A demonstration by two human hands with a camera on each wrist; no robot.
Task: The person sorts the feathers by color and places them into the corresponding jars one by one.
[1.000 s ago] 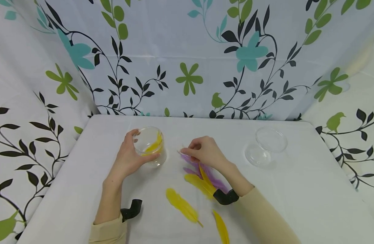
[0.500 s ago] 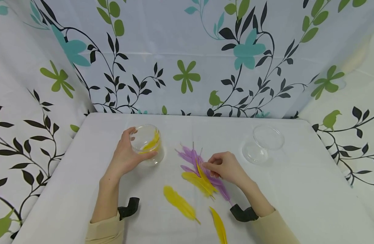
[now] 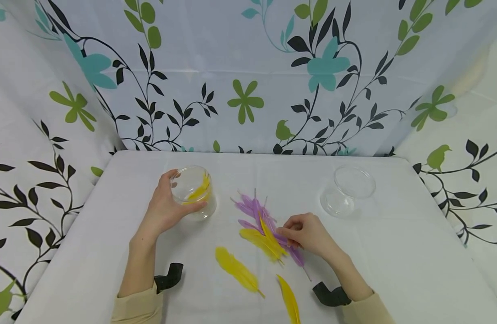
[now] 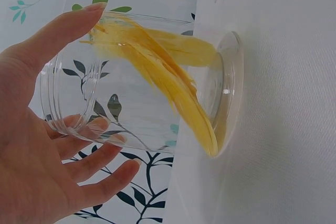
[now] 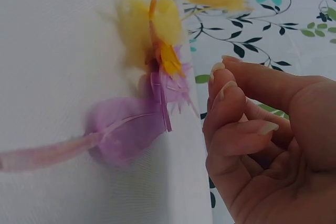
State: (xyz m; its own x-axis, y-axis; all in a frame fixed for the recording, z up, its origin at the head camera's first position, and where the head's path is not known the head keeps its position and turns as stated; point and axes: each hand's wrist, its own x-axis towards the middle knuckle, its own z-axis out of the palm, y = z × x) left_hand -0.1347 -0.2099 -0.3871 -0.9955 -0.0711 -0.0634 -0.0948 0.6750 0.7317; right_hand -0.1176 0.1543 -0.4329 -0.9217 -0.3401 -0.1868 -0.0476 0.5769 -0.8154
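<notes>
My left hand grips a clear jar by its upper part, thumb on one side and fingers on the other. The jar stands upright on the table with yellow feathers inside. My right hand hovers at the right side of a pile of purple feathers. Its fingers are loosely bent, the thumb and fingertips close together, and nothing shows between them in the right wrist view. Yellow feathers lie over the purple ones. Another yellow feather lies to the left of the pile.
A second clear container stands at the back right, with a clear round rim or lid beside it, hard to tell apart. One more yellow feather lies near the front. A patterned curtain rises behind the white table.
My right hand has moved right and toward me, off the tips of the purple feathers and along the pile. My left hand still holds the jar in place.
</notes>
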